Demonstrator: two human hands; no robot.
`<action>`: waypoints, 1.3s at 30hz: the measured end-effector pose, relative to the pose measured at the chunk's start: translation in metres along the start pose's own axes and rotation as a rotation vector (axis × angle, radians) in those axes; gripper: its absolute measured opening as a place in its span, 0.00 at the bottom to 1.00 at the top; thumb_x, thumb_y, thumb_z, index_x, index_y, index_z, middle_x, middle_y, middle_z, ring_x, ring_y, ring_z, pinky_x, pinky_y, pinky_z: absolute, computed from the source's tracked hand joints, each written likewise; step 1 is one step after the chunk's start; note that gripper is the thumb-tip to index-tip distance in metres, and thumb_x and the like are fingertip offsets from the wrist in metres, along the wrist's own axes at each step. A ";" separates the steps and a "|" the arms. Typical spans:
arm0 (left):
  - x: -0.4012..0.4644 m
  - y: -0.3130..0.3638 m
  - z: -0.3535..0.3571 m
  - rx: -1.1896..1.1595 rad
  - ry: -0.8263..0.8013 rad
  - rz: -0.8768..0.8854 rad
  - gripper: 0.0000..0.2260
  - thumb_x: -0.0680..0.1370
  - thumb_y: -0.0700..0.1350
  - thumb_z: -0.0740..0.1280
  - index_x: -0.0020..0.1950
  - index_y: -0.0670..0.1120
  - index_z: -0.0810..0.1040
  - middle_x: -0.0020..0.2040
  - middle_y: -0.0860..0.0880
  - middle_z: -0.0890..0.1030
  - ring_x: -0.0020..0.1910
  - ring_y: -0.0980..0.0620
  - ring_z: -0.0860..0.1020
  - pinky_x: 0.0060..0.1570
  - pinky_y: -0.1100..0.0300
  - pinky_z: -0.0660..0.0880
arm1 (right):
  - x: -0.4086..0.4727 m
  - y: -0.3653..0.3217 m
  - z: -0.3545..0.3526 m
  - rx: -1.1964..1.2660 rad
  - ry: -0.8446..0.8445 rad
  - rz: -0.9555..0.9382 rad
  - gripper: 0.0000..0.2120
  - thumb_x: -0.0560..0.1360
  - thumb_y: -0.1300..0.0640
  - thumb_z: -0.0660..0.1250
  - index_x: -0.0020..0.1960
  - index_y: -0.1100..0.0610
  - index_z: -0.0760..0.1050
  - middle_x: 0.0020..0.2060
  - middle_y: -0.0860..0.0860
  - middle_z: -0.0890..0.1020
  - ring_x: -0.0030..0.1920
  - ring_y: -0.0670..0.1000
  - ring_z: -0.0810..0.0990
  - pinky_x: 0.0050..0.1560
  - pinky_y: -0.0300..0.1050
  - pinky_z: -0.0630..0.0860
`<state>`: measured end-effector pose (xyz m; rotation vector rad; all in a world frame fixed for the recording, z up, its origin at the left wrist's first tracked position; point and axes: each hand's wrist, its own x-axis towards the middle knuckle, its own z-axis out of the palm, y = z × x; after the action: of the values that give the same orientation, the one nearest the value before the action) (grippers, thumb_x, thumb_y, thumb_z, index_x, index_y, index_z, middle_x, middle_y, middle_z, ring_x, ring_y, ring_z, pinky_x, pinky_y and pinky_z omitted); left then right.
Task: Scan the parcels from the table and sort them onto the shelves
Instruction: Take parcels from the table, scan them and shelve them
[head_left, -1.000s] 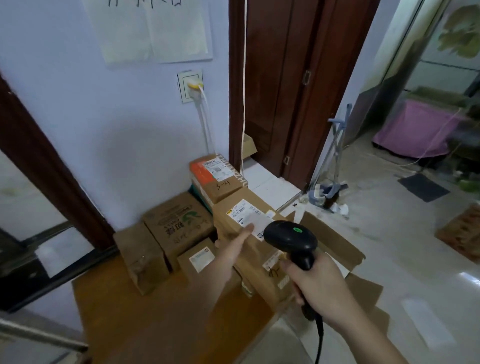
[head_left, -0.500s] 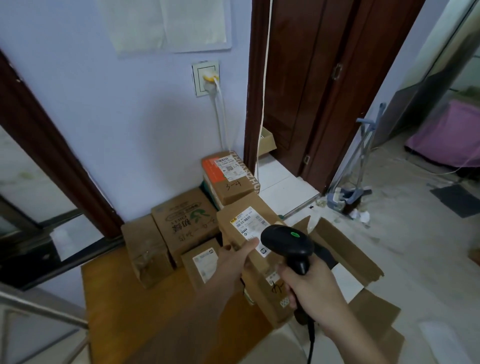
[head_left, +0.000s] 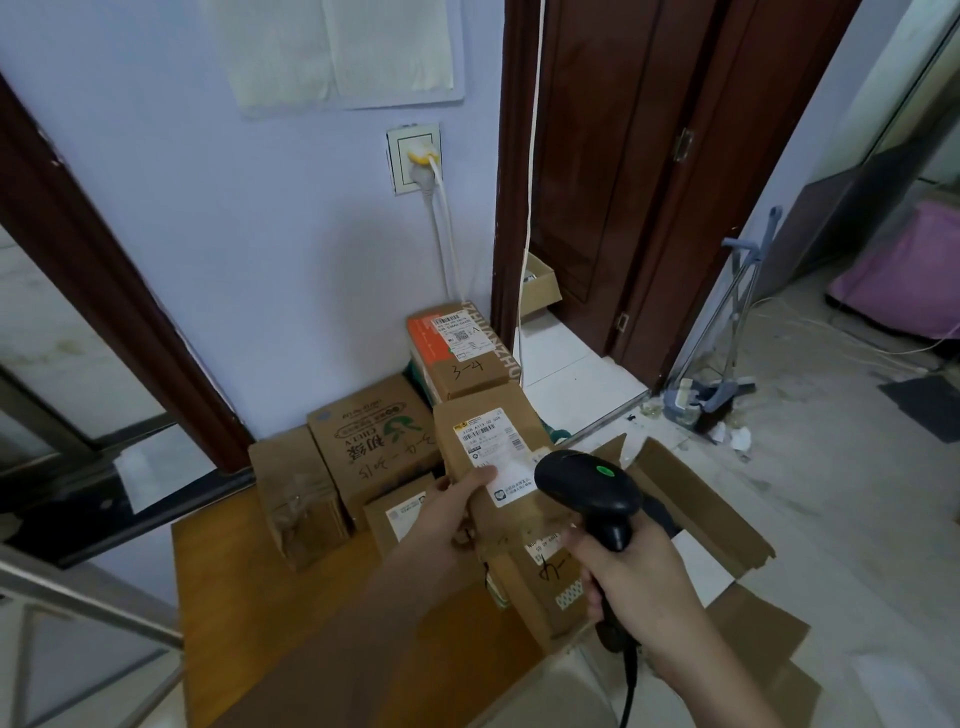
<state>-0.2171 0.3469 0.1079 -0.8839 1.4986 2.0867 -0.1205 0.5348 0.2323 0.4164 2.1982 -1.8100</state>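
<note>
Several brown cardboard parcels sit on a wooden table (head_left: 249, 613) against the wall. My left hand (head_left: 457, 512) grips the near left edge of the top parcel (head_left: 483, 431), thumb on its white shipping label. This parcel lies on another parcel (head_left: 535, 577) at the table's right edge. My right hand (head_left: 631, 577) holds a black barcode scanner (head_left: 587, 491) by its handle, head over the label's near corner, green light on. Behind stands an orange-topped parcel marked 3-4 (head_left: 460, 351). A parcel with green print (head_left: 374, 436), a plain one (head_left: 296, 499) and a small labelled one (head_left: 397, 519) sit to the left.
An open flattened carton (head_left: 696, 499) lies on the floor right of the table. A socket with a plugged cord (head_left: 418, 156) is on the wall. A dark wooden door (head_left: 649, 182) stands behind, a dustpan and broom (head_left: 722, 364) beside it. A metal rail (head_left: 88, 608) is at lower left.
My left hand went from reaching with straight fingers to gripping the top parcel's edge. The view came closer and shifted right. The scanner stays over the label.
</note>
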 end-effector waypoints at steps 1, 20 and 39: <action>0.000 0.000 -0.002 0.000 0.006 0.005 0.28 0.73 0.49 0.81 0.69 0.50 0.74 0.57 0.45 0.85 0.55 0.45 0.83 0.42 0.48 0.82 | 0.000 0.000 0.000 -0.003 -0.003 -0.005 0.06 0.77 0.61 0.71 0.46 0.61 0.74 0.27 0.55 0.74 0.24 0.51 0.72 0.28 0.43 0.74; -0.072 0.001 -0.086 0.077 -0.059 0.505 0.51 0.60 0.48 0.87 0.78 0.56 0.65 0.67 0.50 0.80 0.62 0.49 0.83 0.50 0.53 0.85 | -0.060 -0.016 0.079 -0.306 0.066 -0.217 0.10 0.77 0.54 0.69 0.41 0.58 0.76 0.30 0.59 0.81 0.30 0.55 0.82 0.34 0.51 0.81; -0.185 -0.067 -0.205 -0.001 -0.032 0.622 0.45 0.67 0.38 0.84 0.78 0.56 0.65 0.68 0.51 0.79 0.64 0.52 0.81 0.54 0.54 0.84 | -0.211 -0.005 0.163 -0.377 0.033 -0.299 0.12 0.77 0.52 0.70 0.41 0.58 0.75 0.25 0.53 0.78 0.23 0.48 0.79 0.24 0.36 0.73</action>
<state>0.0091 0.1805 0.1488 -0.4013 1.9325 2.4969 0.0764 0.3626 0.2857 0.0390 2.6652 -1.4657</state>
